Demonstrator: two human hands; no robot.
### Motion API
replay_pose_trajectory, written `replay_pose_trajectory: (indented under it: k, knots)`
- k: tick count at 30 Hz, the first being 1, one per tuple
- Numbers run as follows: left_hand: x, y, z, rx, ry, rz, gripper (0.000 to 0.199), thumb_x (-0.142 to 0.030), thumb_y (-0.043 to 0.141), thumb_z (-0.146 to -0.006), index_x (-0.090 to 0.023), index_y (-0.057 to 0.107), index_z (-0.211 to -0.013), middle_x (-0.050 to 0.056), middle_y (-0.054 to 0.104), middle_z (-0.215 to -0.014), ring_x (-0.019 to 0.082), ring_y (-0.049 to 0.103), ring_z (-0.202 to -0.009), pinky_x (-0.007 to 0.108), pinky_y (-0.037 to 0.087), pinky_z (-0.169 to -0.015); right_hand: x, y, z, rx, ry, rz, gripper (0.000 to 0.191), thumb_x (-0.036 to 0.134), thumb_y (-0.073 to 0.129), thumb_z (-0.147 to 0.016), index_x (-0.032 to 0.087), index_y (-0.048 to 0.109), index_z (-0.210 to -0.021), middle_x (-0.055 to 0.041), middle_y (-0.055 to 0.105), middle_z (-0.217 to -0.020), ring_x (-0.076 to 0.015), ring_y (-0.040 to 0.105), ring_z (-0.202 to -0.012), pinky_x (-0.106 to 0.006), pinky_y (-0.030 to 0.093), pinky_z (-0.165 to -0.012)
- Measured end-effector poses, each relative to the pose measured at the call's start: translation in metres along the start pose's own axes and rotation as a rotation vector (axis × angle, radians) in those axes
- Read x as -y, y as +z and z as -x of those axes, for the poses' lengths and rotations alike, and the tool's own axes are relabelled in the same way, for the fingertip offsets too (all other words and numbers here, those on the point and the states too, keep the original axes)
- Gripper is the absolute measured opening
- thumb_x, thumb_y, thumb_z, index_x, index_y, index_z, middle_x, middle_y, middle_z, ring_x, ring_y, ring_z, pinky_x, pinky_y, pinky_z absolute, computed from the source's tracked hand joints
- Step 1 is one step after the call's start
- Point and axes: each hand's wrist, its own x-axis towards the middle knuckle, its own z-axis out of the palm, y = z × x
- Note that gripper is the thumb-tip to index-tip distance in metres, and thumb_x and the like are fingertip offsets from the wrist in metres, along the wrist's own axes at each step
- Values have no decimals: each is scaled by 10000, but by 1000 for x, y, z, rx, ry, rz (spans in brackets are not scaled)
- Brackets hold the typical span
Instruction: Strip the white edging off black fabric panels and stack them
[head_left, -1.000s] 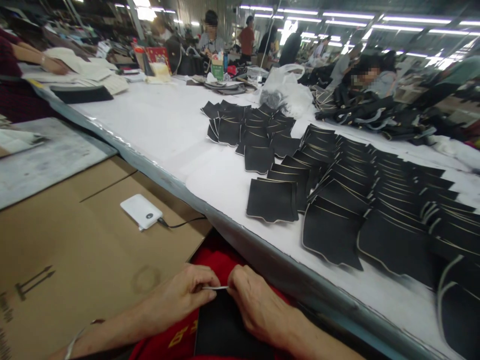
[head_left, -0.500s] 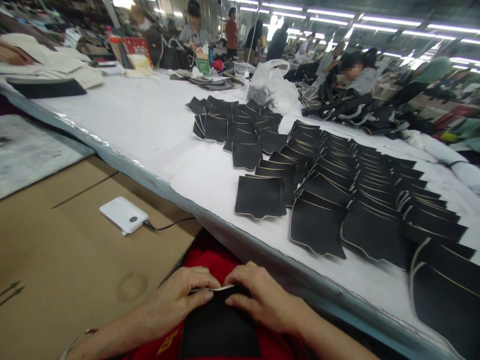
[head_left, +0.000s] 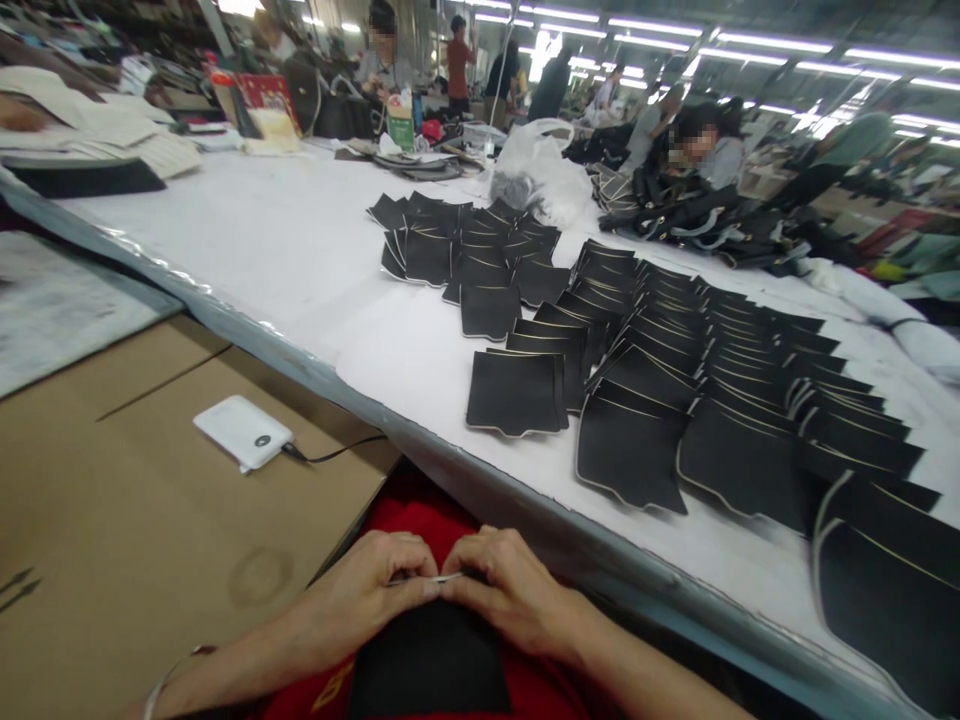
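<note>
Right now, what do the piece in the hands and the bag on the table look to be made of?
The black piece between the left hand and right hand: smooth matte leather or imitation, judging by its even dark face and pale edge; I can't tell which.

The bag: thin, slightly glossy plastic film, being see-through and crinkled.

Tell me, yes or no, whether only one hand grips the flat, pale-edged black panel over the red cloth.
No, the left hand and the right hand both pinch the pale edge of the black panel.
</note>
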Motion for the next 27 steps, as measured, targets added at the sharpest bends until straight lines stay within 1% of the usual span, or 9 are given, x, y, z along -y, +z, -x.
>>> replay_pose_trajectory:
  k: [3, 7, 10, 14, 17, 19, 23, 25, 27]
  knots:
    - [7, 1, -2, 26, 6, 86, 323, -422, 568, -873, -153, 670, -728, -23, 556, -681, 126, 483, -670, 220, 329, -623, -1, -6, 4, 39, 42, -107, 272, 361, 552, -950, 174, 722, -851, 23, 641, -694, -100, 554, -636, -196, 367, -625]
    - [14, -2, -2, 41, -54, 179, 328, -427, 565, -843, -138, 645, -708, -25, 509, -650, 120, 430, -629, 228, 302, -591, -5, -20, 14, 83, 87, -120, 229, 309, 556, -942, 169, 731, -898, 26, 617, -677, -97, 525, -598, -185, 373, -591]
    - [17, -6, -2, 62, -81, 231, 356, -463, 564, -820, -133, 636, -708, -23, 497, -643, 122, 423, -615, 227, 301, -574, -7, -24, 17, 85, 93, -120, 168, 290, 626, -891, 181, 723, -975, 16, 646, -747, -114, 544, -643, -193, 402, -624]
    - [18, -9, -3, 75, -44, 157, 346, -448, 543, -843, -143, 654, -722, -17, 533, -680, 131, 462, -654, 223, 324, -608, -7, -17, 10, 97, 85, -204, 212, 252, 687, -830, 200, 708, -1035, -1, 697, -902, -139, 606, -763, -208, 441, -711]
    - [17, -9, -2, 77, -20, 72, 334, -425, 528, -871, -154, 663, -732, -15, 563, -707, 137, 497, -688, 220, 337, -636, -8, -8, 4, 95, 82, -253, 150, 193, 655, -832, 192, 725, -965, 3, 699, -876, -141, 617, -799, -204, 435, -733]
    - [15, -8, -1, 67, -29, 20, 317, -404, 519, -886, -160, 674, -757, -12, 593, -730, 140, 523, -705, 219, 347, -647, -9, -3, 3, 80, 110, -270, 118, 172, 635, -829, 176, 727, -902, 11, 678, -802, -130, 597, -746, -195, 423, -688]
    - [6, -5, 0, 67, -38, -26, 147, -272, 579, -843, -184, 697, -844, -19, 663, -833, 143, 576, -785, 210, 361, -697, -8, 0, 3, 58, 149, -251, 91, 178, 625, -824, 159, 709, -856, 24, 639, -735, -115, 547, -673, -192, 391, -627]
    - [4, -2, -1, 59, -23, -47, 126, -241, 581, -833, -189, 696, -824, -26, 665, -817, 139, 577, -783, 211, 352, -706, -4, -1, 3, 56, 145, -214, 78, 186, 625, -826, 158, 698, -832, 29, 620, -711, -111, 531, -659, -194, 377, -618]
    - [4, -1, -2, 55, -15, -62, 162, -260, 565, -851, -180, 680, -770, -30, 639, -751, 133, 558, -733, 214, 338, -682, -1, -1, 3, 54, 152, -177, 74, 190, 623, -828, 157, 684, -804, 38, 582, -664, -105, 508, -631, -193, 356, -593]
